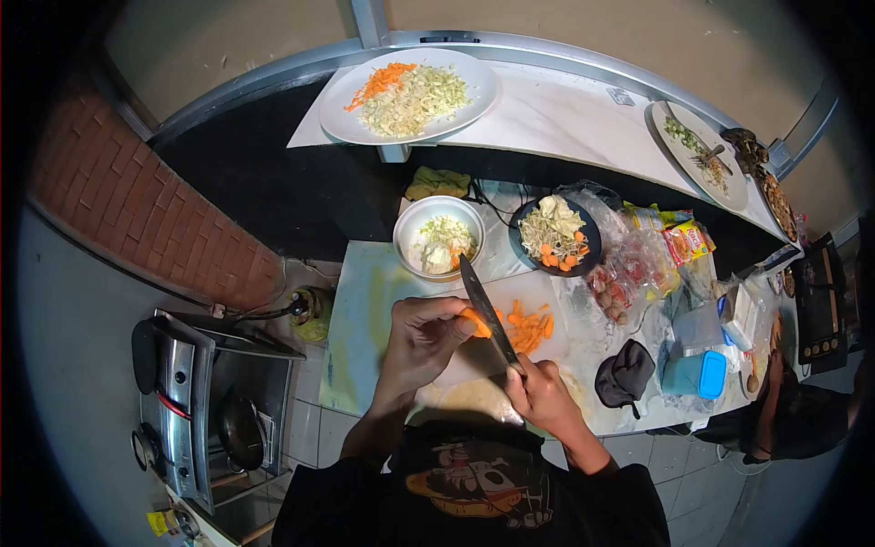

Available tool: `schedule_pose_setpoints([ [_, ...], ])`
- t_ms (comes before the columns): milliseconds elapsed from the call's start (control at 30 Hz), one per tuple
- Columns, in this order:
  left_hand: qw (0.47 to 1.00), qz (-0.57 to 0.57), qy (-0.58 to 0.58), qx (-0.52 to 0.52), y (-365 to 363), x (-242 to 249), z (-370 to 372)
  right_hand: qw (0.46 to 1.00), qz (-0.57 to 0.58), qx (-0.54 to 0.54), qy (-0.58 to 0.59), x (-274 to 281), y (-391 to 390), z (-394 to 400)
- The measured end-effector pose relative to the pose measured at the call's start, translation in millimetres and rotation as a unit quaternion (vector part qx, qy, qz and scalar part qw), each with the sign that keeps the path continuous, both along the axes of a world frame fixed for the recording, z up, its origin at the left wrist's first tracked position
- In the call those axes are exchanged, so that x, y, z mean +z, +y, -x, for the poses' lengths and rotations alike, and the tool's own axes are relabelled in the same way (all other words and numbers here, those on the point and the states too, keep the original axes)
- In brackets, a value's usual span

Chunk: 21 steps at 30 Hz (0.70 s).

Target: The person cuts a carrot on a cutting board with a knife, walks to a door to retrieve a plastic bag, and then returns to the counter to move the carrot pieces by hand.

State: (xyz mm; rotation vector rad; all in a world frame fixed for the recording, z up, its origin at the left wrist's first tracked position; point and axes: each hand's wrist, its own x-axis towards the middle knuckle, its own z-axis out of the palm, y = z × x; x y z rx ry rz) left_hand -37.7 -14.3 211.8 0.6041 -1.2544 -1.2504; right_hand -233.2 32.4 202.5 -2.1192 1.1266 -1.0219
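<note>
A carrot piece is pinched between thumb and fingers of the left hand above the cutting board, apparently for steadiness beside the blade. The handle of the knife, pointed toward eleven o'clock, is wrapped in the right hand, likely for control. Cut carrots are gathered at three o'clock from the piece; a bowl is set at eleven, seemingly within reach.

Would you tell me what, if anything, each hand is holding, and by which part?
The right hand holds a knife by its handle. The left hand holds a piece of carrot between thumb and fingers, by the end away from the knife.
</note>
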Motion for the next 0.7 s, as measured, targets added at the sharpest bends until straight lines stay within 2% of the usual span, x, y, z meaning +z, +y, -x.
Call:
schedule_pose_setpoints([
  [100,0.999,0.026,-0.031,-0.01,-1,7,0,1.0,-0.029,0.007,-0.009,-2,0,0],
  [200,0.999,0.007,-0.033,0.037,5,6,13,0.998,-0.046,0.01,-0.046,-2,0,-2],
  [267,0.991,-0.096,0.094,0.014,7,-3,25,0.997,-0.055,-0.002,-0.06,-7,1,-6],
  [300,0.991,-0.096,0.095,0.012,9,-6,32,0.995,-0.067,-0.012,-0.073,-9,2,-7],
  [367,0.96,-0.165,0.228,0.001,14,-14,44,0.992,-0.075,-0.03,-0.096,-11,4,-13],
  [400,0.95,-0.174,0.259,0.014,15,-19,46,0.988,-0.084,-0.045,-0.119,-13,6,-15],
  [533,0.966,-0.14,0.218,-0.018,16,-26,33,0.992,-0.085,-0.035,-0.091,-21,10,-12],
  [600,0.986,-0.108,0.123,-0.002,14,-26,22,0.994,-0.076,-0.043,-0.062,-21,12,-12],
  [633,0.986,-0.11,0.123,0.0,15,-23,20,0.994,-0.078,-0.041,-0.062,-21,13,-12],
  [700,0.989,-0.131,0.047,0.057,17,-9,18,0.996,-0.069,-0.046,-0.04,-22,15,-13],
])
